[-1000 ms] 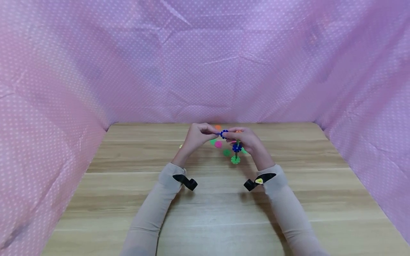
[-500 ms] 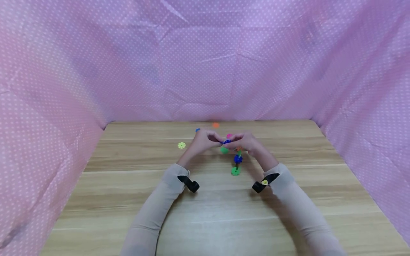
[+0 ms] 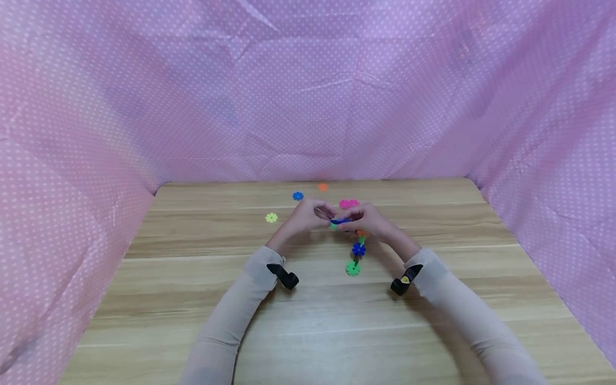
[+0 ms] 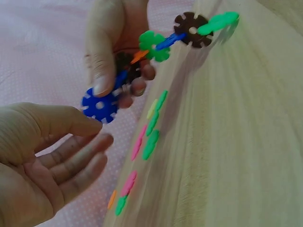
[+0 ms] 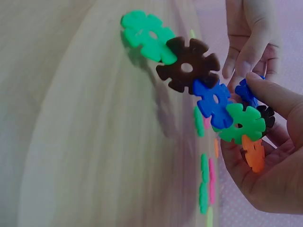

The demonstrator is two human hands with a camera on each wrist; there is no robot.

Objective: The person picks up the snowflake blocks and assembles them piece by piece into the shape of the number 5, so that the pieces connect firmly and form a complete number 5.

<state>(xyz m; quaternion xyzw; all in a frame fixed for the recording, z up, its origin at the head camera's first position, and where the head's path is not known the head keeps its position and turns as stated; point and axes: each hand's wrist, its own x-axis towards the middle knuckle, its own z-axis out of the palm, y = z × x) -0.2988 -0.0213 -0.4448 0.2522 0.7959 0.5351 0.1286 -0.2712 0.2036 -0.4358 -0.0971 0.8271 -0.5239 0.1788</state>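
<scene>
My right hand [image 3: 369, 220] pinches a blue notched plastic disc [image 4: 99, 106] at the upper end of a linked chain of snowflake discs. The thumb lies over its face. From that hand the chain runs through an orange disc [image 5: 254, 153], a green disc [image 5: 242, 124], a blue disc [image 5: 213, 101] and a brown disc [image 5: 188, 66] to a green end disc [image 5: 147, 37]. My left hand [image 4: 52, 161] is beside the held blue disc, one fingertip at its edge, the other fingers loosely bent. Whether that tip touches is unclear. Some middle discs are hidden by the right hand.
Loose discs lie flat on the wooden table [image 3: 308, 321] past the hands: a yellow one [image 3: 271, 217], a blue one [image 3: 298, 196], an orange one [image 3: 323, 187] and pink ones [image 3: 348, 204]. Green ones [image 4: 151, 144] lie nearby. A pink dotted cloth [image 3: 308, 107] hangs around the table.
Both hands have come down and nearer, bringing the chain along. The left fingers have loosened from the blue disc. Loose blue and yellow discs, earlier hidden wholly or partly by the left hand, now show.
</scene>
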